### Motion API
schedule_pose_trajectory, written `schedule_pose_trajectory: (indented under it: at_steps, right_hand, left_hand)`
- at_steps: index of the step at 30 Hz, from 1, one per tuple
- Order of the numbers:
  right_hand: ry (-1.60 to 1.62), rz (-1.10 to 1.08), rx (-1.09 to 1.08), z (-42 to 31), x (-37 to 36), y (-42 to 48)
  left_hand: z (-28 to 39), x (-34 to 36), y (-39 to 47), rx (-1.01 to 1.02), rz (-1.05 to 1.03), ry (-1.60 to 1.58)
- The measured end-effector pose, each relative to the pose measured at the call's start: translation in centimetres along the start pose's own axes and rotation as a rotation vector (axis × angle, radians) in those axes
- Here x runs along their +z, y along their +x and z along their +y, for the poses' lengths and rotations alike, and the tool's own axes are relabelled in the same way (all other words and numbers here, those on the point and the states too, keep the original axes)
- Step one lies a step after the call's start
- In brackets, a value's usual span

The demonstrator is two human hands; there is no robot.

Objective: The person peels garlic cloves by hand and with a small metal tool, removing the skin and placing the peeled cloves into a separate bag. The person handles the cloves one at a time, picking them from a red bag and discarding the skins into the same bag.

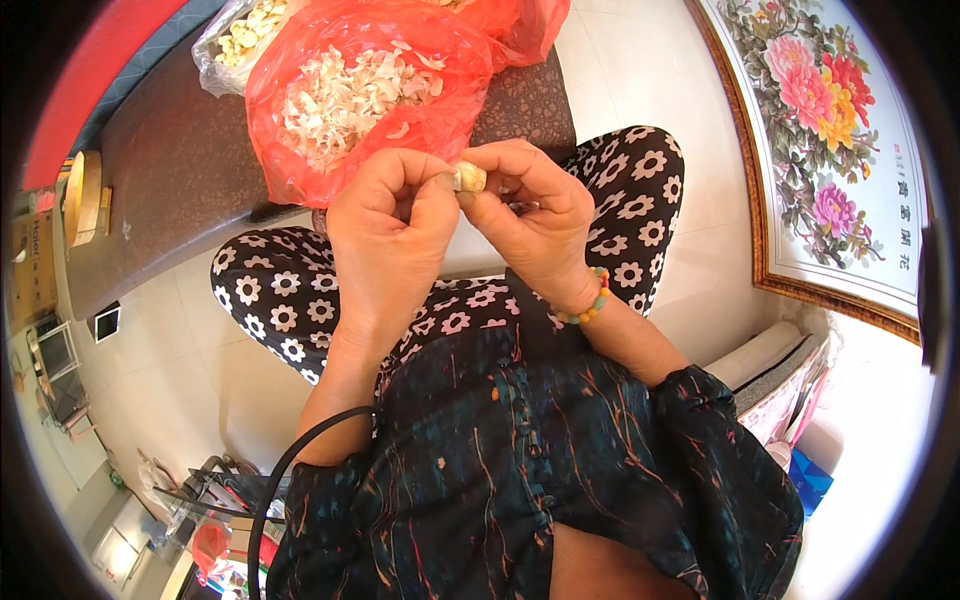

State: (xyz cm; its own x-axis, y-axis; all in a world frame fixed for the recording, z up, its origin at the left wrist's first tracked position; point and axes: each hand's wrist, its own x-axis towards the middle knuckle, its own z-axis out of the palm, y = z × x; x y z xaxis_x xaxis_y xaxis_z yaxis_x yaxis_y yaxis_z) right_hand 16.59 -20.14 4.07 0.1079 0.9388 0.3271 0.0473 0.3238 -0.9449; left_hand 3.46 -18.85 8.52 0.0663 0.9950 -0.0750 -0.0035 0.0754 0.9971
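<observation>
A small pale yellow garlic clove [471, 177] is pinched between the fingertips of both hands, above the person's lap. My left hand [401, 225] holds its left end, where a whitish bit of skin shows, between thumb and index finger. My right hand [529, 210], with a beaded bracelet [592, 304] at the wrist, grips the clove's right side. Just beyond the hands lies an open red plastic bag [450, 82] with a heap of papery white skins [352, 101] in it. A clear plastic bag [214, 71] at the upper left holds pale yellow cloves [251, 34].
The bags rest on a dark brown speckled table [180, 172]. A round wooden object [82, 196] stands at its left end. Another red bag [536, 30] lies at the back. On the right is a framed flower picture [750, 225]. A black cable [281, 469] passes by the left arm.
</observation>
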Motion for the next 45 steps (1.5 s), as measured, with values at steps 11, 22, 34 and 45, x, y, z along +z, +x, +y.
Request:
schedule_pose_trajectory:
  at_steps: [11, 22, 34, 45]
  right_hand:
    - [0.838, 0.034, 0.514, 0.0, -0.8, 0.5]
    - [0.412, -0.013, 0.337, -1.3, -1.0, 0.3]
    - [0.016, -0.081, -0.003, -0.5, -1.1, 0.3]
    - [-0.039, -0.091, -0.006, -0.7, -1.0, 0.1]
  left_hand:
    - [-0.2, -1.1, 0.7, -0.109, -0.098, -0.426]
    - [-5.2, -6.7, 9.8, 0.228, -0.006, 0.428]
    - [-2.0, -1.1, 2.4, 0.268, -0.235, 0.101]
    - [-1.1, -0.9, 1.9, 0.463, -0.173, 0.303]
